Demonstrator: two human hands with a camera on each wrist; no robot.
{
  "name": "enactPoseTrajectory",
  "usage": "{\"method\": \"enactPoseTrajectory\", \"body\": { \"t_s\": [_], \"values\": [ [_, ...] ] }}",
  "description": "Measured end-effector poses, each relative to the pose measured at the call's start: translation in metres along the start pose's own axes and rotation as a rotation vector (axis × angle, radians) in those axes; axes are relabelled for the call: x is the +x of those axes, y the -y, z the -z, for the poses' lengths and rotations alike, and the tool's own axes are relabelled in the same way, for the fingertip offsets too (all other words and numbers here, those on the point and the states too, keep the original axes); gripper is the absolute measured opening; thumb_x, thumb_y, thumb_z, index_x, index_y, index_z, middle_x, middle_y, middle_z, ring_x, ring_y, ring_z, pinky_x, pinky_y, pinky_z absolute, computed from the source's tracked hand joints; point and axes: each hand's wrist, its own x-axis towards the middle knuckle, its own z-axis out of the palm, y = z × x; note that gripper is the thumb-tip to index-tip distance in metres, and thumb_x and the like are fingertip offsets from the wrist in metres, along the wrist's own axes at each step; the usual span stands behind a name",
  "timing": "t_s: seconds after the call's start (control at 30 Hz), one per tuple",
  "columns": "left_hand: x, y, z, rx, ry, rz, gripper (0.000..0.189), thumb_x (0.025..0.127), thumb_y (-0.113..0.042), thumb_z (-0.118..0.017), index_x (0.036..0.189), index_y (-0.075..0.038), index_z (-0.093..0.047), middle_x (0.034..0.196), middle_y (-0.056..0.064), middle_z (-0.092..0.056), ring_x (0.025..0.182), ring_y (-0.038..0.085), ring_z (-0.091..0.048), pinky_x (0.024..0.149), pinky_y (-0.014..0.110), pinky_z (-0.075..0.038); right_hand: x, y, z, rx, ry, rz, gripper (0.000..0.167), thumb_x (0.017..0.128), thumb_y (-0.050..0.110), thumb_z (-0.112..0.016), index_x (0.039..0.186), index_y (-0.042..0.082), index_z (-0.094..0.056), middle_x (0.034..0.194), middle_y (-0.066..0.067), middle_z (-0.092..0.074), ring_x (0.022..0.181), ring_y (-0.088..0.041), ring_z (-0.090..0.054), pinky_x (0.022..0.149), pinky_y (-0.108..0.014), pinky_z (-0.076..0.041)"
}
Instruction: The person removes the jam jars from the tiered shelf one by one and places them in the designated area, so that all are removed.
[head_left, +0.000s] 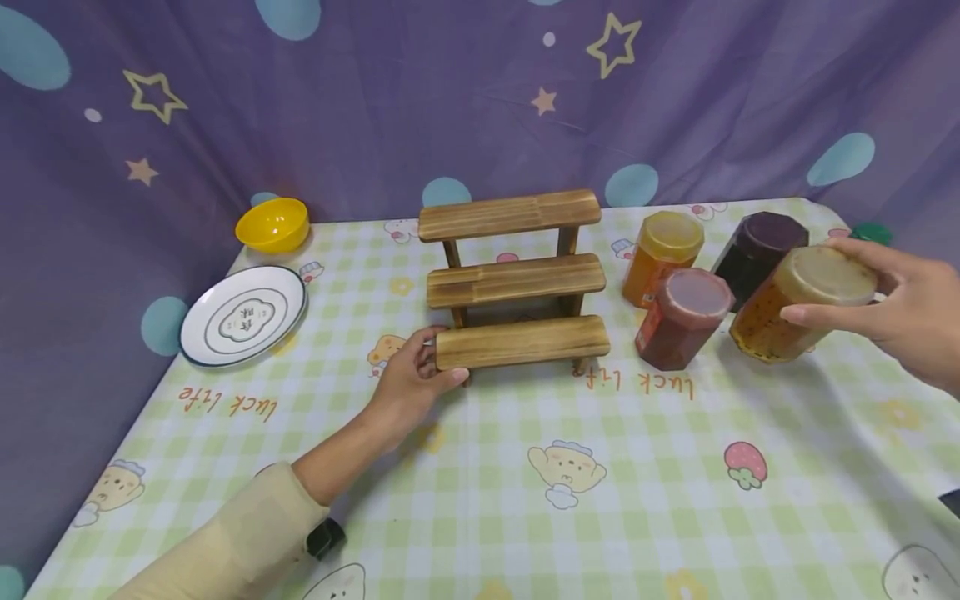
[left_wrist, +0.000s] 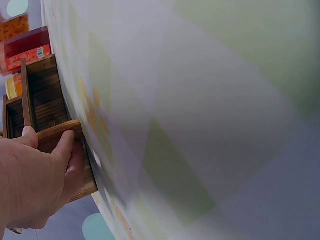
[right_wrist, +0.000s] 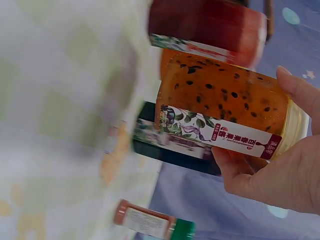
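Note:
My left hand grips the left end of the lowest step of a three-step wooden display stand. In the left wrist view, the thumb and fingers lie around that step's end. At the right, my right hand holds a jam jar by its pale lid end, thumb on the near side. The jar is amber with dark seeds and leans; its white and purple label shows in the right wrist view. Whether its base touches the cloth, I cannot tell.
Beside the held jar stand a red jar, an orange jar and a dark jar. A green-capped bottle is further right. A white plate and yellow bowl sit left. A purple curtain hangs behind.

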Motion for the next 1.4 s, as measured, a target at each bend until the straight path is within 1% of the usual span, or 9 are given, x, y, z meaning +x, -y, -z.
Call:
{"method": "enactPoseTrajectory", "body": {
  "t_s": [0.1, 0.2, 0.4, 0.5, 0.63, 1.0, 1.13, 1.23, 1.4],
  "values": [
    [0.001, 0.001, 0.000, -0.003, 0.001, 0.001, 0.066, 0.091, -0.014, -0.068, 0.147, -0.016, -0.033, 0.139, 0.011, -0.045, 0.124, 0.028, -0.048, 0.097, 0.041, -0.045, -0.002, -0.004, -0.005, -0.039, 0.056, -0.056, 0.097, 0.081, 0.039, -0.077, 0.155, 0.023, -0.016, 0.159, -0.015, -0.010, 0.140, -0.051, -0.007, 0.101, -0.071, -0.021],
    [0.001, 0.001, -0.001, -0.006, 0.002, 0.002, 0.066, 0.091, -0.014, -0.068, 0.146, -0.016, -0.033, 0.139, 0.011, -0.045, 0.126, 0.028, -0.046, 0.099, 0.042, -0.044, -0.003, -0.009, -0.007, -0.048, 0.101, -0.059, 0.098, 0.082, 0.041, -0.077, 0.155, 0.024, -0.015, 0.157, -0.020, -0.012, 0.139, -0.052, -0.008, 0.099, -0.072, -0.021],
    [0.002, 0.001, -0.001, 0.002, -0.003, 0.005, 0.065, 0.091, -0.014, -0.069, 0.146, -0.016, -0.034, 0.137, 0.011, -0.047, 0.123, 0.027, -0.048, 0.097, 0.041, -0.044, -0.002, -0.016, -0.011, -0.066, 0.131, -0.061, 0.097, 0.081, 0.041, -0.077, 0.155, 0.027, -0.014, 0.153, -0.023, -0.024, 0.139, -0.046, -0.018, 0.100, -0.062, -0.029],
    [0.002, 0.001, -0.001, 0.001, 0.000, 0.001, 0.065, 0.091, -0.014, -0.069, 0.146, -0.016, -0.034, 0.136, 0.011, -0.047, 0.121, 0.027, -0.050, 0.095, 0.040, -0.045, -0.003, -0.017, -0.014, -0.074, 0.121, -0.066, 0.097, 0.080, 0.042, -0.078, 0.155, 0.027, -0.018, 0.150, -0.027, -0.031, 0.133, -0.050, -0.027, 0.089, -0.038, -0.045],
    [0.001, 0.000, -0.001, 0.000, 0.004, -0.002, 0.066, 0.091, -0.014, -0.069, 0.146, -0.016, -0.034, 0.136, 0.011, -0.047, 0.121, 0.027, -0.050, 0.095, 0.040, -0.045, -0.005, -0.016, -0.017, -0.080, 0.112, -0.057, 0.098, 0.078, 0.042, -0.080, 0.155, 0.023, -0.022, 0.140, -0.029, -0.042, 0.122, -0.050, -0.038, 0.061, -0.007, -0.033],
    [0.001, -0.001, 0.001, 0.024, -0.006, -0.014, 0.065, 0.091, -0.014, -0.068, 0.146, -0.016, -0.034, 0.120, 0.009, -0.048, 0.092, 0.020, -0.039, 0.075, 0.031, -0.036, -0.003, -0.015, -0.017, -0.106, 0.156, -0.042, 0.101, 0.078, 0.043, -0.079, 0.155, 0.021, -0.018, 0.139, -0.030, -0.043, 0.120, -0.047, -0.040, 0.061, -0.007, -0.032],
    [0.002, -0.001, 0.001, 0.027, -0.007, -0.015, 0.065, 0.091, -0.014, -0.068, 0.146, -0.017, -0.034, 0.111, 0.007, -0.046, 0.087, 0.019, -0.038, 0.073, 0.030, -0.035, -0.003, -0.012, -0.017, -0.128, 0.175, -0.030, 0.102, 0.079, 0.042, -0.079, 0.156, 0.018, -0.016, 0.139, -0.033, -0.041, 0.121, -0.051, -0.039, 0.079, -0.036, -0.047],
    [0.002, -0.001, 0.001, 0.025, -0.006, -0.015, 0.064, 0.091, -0.013, -0.068, 0.146, -0.017, -0.034, 0.111, 0.007, -0.045, 0.087, 0.019, -0.037, 0.072, 0.031, -0.034, -0.003, -0.010, -0.018, -0.157, 0.177, -0.010, 0.103, 0.079, 0.042, -0.078, 0.155, 0.014, -0.015, 0.137, -0.035, -0.042, 0.117, -0.053, -0.042, 0.080, -0.054, -0.045],
    [0.002, 0.000, 0.001, 0.019, -0.003, -0.006, 0.066, 0.091, -0.014, -0.068, 0.147, -0.017, -0.033, 0.128, 0.010, -0.048, 0.096, 0.020, -0.041, 0.077, 0.031, -0.038, -0.005, -0.012, -0.023, -0.199, 0.087, 0.126, 0.104, 0.076, 0.032, -0.083, 0.153, 0.003, -0.018, 0.126, -0.035, -0.045, 0.100, -0.047, -0.048, 0.059, -0.024, -0.044]
  ]
}}
